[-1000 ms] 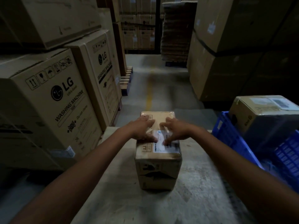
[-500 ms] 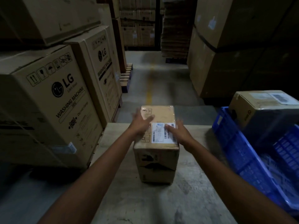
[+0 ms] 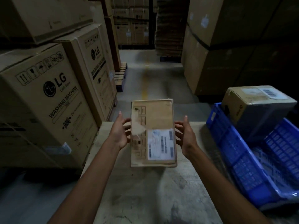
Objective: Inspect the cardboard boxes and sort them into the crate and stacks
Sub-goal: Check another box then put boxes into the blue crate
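Both hands are moving off the top of the small box (image 3: 152, 120) and down to its flanks, and the box is coming up from where it was standing a moment ago: we are now seeing only its top face, larger and motion-blurred, with the front face gone from view. Our left hand (image 3: 119, 134) is gripping the left side, fingers curled against the edge, thumb pointing up. Our right hand (image 3: 186, 138) is doing the same on the right side. The box is hanging between the two palms over the far part of the table (image 3: 145, 194), and appears to be off the surface; we cannot see its underside. A white shipping label (image 3: 161, 144) is sitting on the near right of the top face, text too blurred to read, with handling symbols running down the left strip. To the right, a blue crate (image 3: 239, 160) is resting at the table's right edge, and a second box (image 3: 257, 109) with a barcode sticker is leaning tilted in its far end. Tall washing-machine cartons (image 3: 42, 104) are stacked on the left, just beside the table. A yellow line (image 3: 144, 90) is running down the aisle floor ahead.
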A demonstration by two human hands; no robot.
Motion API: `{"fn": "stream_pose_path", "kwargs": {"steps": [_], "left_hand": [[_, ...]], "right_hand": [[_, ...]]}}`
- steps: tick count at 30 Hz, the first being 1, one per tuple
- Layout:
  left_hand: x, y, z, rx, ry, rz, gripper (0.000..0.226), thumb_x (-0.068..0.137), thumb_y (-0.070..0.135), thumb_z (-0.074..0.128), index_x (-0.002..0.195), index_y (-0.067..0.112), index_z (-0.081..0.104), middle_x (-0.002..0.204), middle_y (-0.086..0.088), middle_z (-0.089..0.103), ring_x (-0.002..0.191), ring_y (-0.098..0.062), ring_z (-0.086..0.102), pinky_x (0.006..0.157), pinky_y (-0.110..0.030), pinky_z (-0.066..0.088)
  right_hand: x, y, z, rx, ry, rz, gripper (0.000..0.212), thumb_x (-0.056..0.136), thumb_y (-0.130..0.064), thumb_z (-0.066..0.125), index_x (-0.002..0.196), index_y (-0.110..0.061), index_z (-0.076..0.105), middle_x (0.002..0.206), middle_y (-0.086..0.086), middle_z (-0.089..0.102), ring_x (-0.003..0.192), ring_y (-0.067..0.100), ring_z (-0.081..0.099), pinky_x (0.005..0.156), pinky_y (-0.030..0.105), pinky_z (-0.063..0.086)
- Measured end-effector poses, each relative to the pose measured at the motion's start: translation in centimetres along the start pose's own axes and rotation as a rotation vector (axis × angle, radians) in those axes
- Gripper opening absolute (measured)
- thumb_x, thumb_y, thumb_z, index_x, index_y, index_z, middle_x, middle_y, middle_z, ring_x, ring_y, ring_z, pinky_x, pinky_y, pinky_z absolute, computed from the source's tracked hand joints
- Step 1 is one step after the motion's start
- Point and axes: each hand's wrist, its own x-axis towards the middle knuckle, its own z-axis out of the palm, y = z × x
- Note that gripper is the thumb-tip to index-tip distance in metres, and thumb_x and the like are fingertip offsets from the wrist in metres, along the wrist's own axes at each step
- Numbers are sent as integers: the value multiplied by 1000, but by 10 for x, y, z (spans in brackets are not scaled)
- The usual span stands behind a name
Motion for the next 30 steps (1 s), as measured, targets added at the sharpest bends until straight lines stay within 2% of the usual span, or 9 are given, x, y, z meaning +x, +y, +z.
{"fn": "stream_pose_path", "kwargs": {"steps": [3, 6, 8, 11, 13, 18, 21, 25, 30], "left_hand": [[-3, -43, -24, 24, -41, -84, 68, 98, 69, 27, 121, 14, 61, 88, -10, 68, 78, -28, 61, 69, -37, 52], [-11, -95, -44, 41, -142, -193, 68, 91, 74, 40, 130, 23, 64, 125, -19, 66, 118, -42, 58, 103, -62, 44], [-18, -118, -48, 47, -157, -241, 67, 89, 73, 48, 130, 22, 65, 130, -22, 61, 124, -43, 53, 109, -62, 37], [-28, -128, -40, 144, -96, -309, 60, 98, 67, 34, 116, 21, 68, 90, -12, 67, 89, -31, 60, 83, -44, 52], [-26, -127, -33, 164, -68, -326, 55, 100, 63, 29, 102, 21, 64, 70, -4, 65, 69, -24, 57, 68, -35, 48], [3, -115, -19, 136, 130, -310, 71, 90, 72, 39, 128, 15, 54, 133, -17, 55, 121, -41, 51, 102, -65, 39], [20, -109, -5, 94, 96, -350, 80, 90, 73, 35, 141, 13, 49, 149, -23, 44, 137, -45, 41, 110, -64, 30], [10, -86, 23, 81, -55, -268, 61, 96, 66, 33, 99, 18, 71, 107, -15, 73, 89, -32, 69, 87, -39, 52], [-4, -65, 29, 147, -85, -2, 73, 102, 62, 18, 122, 13, 69, 113, -16, 73, 105, -34, 70, 96, -48, 54]], "right_hand": [[-12, 24, -16, -41, 38, 41, 54, 103, -61, 33, 86, -16, 58, 99, 6, 70, 103, 28, 64, 91, 46, 50], [-20, 56, -27, -159, 18, 86, 58, 106, -56, 29, 85, -10, 59, 100, 10, 70, 98, 25, 63, 84, 41, 49], [-23, 77, -34, -284, -6, 82, 61, 107, -52, 30, 95, -2, 62, 103, 13, 72, 99, 29, 66, 85, 43, 53], [-20, 100, -44, -429, -11, 72, 51, 103, -54, 35, 98, -15, 68, 103, 9, 71, 99, 28, 68, 92, 52, 54], [-17, 96, -46, -448, -14, 87, 49, 105, -51, 35, 98, -17, 70, 101, 7, 72, 99, 27, 68, 88, 45, 55], [3, 65, -41, -337, -35, 188, 53, 109, -49, 28, 103, -11, 66, 101, 14, 72, 97, 33, 68, 97, 47, 51], [15, 54, -39, -252, -65, 322, 63, 105, -60, 26, 112, -11, 66, 96, 15, 71, 91, 31, 66, 90, 43, 52], [16, 51, -32, -154, -149, 345, 66, 105, -61, 21, 98, -13, 67, 83, 11, 71, 76, 24, 67, 74, 37, 53], [13, 47, -33, -70, -142, 220, 77, 103, -65, 18, 119, -12, 71, 106, 17, 75, 96, 31, 73, 82, 43, 59]]}}
